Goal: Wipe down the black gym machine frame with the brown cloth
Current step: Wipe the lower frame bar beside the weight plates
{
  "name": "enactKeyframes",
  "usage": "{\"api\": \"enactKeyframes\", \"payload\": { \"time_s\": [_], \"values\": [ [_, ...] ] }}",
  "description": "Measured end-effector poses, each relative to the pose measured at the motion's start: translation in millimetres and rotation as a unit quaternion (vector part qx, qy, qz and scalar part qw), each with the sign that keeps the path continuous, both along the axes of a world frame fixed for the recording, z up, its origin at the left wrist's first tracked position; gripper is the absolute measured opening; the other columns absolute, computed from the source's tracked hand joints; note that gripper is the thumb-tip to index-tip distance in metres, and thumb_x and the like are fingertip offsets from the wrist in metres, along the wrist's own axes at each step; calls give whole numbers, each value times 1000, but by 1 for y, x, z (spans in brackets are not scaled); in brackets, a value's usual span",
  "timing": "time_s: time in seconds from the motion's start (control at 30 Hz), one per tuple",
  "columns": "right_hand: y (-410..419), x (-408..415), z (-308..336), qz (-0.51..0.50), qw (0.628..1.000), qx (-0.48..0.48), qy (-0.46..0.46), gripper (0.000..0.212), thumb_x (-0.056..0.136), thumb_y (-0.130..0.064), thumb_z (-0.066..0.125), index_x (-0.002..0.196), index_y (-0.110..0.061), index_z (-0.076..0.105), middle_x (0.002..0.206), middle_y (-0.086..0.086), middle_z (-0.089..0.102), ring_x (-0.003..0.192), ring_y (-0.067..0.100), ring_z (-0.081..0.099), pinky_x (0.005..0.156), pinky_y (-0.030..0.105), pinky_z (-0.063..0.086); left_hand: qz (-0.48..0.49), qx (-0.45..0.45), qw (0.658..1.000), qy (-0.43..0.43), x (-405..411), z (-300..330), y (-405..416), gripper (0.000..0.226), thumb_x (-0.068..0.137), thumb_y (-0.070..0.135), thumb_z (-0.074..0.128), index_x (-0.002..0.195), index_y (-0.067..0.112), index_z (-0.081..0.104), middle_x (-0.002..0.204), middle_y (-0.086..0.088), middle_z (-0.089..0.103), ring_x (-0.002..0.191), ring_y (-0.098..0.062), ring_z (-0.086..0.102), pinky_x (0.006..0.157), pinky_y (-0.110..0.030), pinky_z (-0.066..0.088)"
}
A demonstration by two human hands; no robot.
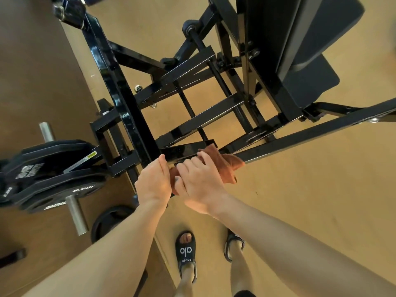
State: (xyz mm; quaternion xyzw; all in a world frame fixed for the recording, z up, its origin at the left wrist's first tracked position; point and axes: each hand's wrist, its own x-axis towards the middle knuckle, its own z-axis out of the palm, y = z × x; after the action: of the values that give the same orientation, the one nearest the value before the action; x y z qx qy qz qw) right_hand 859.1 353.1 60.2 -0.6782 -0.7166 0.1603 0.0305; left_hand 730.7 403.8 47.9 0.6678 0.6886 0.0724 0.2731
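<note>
Nearest the camera, two bare forearms reach forward over a tan floor [310, 200], and below them stand two feet in black sandals [186, 252], the left one printed with white lettering. The left hand [153, 183] lies knuckles up beside the near end of a black frame bar [182, 153], its fingers curled down over the edge of the brown cloth [225, 162]; whether it grips the cloth or the bar beneath cannot be told. The right hand [198, 185] lies just beside it, touching it, fingers bent over the cloth and pressing it onto the bar. The cloth is draped across that bar where it meets a long diagonal beam [310, 133] running off to the right, with a loose corner hanging on the near side.

To the left, black weight plates [53, 179] sit stacked on silver pegs [76, 213], one marked 10KG, and another plate [111, 219] lies near the floor below them. Beyond the hands, the black gym machine frame [120, 86] spreads out as crossing square tubes and rods. At the far right, a dark padded seat [317, 80] and backrest [300, 28] rise above the frame.
</note>
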Motion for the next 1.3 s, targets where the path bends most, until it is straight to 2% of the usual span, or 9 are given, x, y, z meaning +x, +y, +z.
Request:
{"api": "enactKeyframes", "payload": {
  "time_s": [0.13, 0.2, 0.27, 0.5, 0.6, 0.73, 0.9, 1.1, 1.3],
  "values": [
    [-2, 30, -4, 149, 988, -51, 7, 65, 91, -60, 47, 142, -19, 46, 131, 0, 61, 120, 23, 56, 119, 49, 28, -11, 6, 1000, 6, -1, 0, 2, 50, 111, 42, 27, 78, 19, 57, 70, 6, 59, 66, -13, 63, 68, -37, 56],
    [2, 32, -7, 172, 982, -56, -47, 73, 83, -57, 67, 142, -19, 45, 130, 1, 62, 119, 25, 58, 115, 50, 35, -12, 7, 1000, 7, 0, 3, 1, 49, 111, 40, 27, 78, 18, 56, 69, 6, 58, 67, -15, 64, 69, -37, 56],
    [8, 19, -9, 154, 984, -49, -81, 58, 84, -48, 75, 130, -19, 55, 120, 2, 68, 109, 26, 64, 106, 46, 43, -12, 6, 1000, 10, 2, 3, 2, 50, 111, 39, 27, 77, 18, 56, 67, 7, 56, 68, -15, 64, 67, -33, 53],
    [10, 20, -21, 128, 990, 40, -39, 30, 84, -37, 77, 106, -22, 65, 94, -3, 74, 86, 21, 71, 87, 38, 50, -7, 14, 1000, 24, -1, -3, 3, 53, 111, 39, 26, 82, 12, 61, 74, -2, 63, 73, -22, 67, 75, -42, 59],
    [5, 68, -17, 128, 991, 18, -19, 37, 80, -33, 81, 111, -26, 64, 100, -8, 74, 91, 15, 70, 92, 37, 51, -1, 7, 1000, 21, -1, -3, 2, 55, 111, 40, 26, 81, 13, 63, 72, 1, 63, 69, -15, 65, 74, -39, 57],
    [-6, 158, -5, 55, 990, -52, -117, 44, 79, -42, 81, 116, -28, 61, 104, -7, 74, 98, 18, 69, 102, 42, 45, 0, -3, 1000, 23, 0, -2, 2, 56, 111, 38, 27, 79, 12, 65, 68, 6, 60, 63, -5, 59, 64, -25, 47],
    [-4, 121, -3, -7, 984, -72, -161, 45, 81, -44, 76, 119, -27, 59, 110, -5, 72, 106, 21, 66, 109, 45, 37, 1, 0, 999, 34, 2, 0, 2, 50, 111, 38, 28, 77, 17, 58, 67, 7, 57, 61, -1, 53, 56, -17, 35],
    [13, 17, -10, 81, 993, -32, -78, 40, 80, -45, 78, 109, -25, 60, 101, -2, 72, 97, 23, 68, 98, 44, 45, -26, 33, 998, 47, -2, -9, 2, 49, 111, 38, 28, 73, 18, 51, 65, 5, 54, 59, -9, 57, 59, -26, 43],
    [-1, 81, -14, 112, 993, 33, 7, 37, 82, -36, 79, 113, -26, 63, 102, -5, 73, 97, 18, 69, 98, 41, 48, -75, 48, 988, 128, 1, -8, 3, 50, 111, 37, 28, 78, 15, 59, 65, 5, 53, 58, -15, 55, 65, -37, 51]
  ]
}}
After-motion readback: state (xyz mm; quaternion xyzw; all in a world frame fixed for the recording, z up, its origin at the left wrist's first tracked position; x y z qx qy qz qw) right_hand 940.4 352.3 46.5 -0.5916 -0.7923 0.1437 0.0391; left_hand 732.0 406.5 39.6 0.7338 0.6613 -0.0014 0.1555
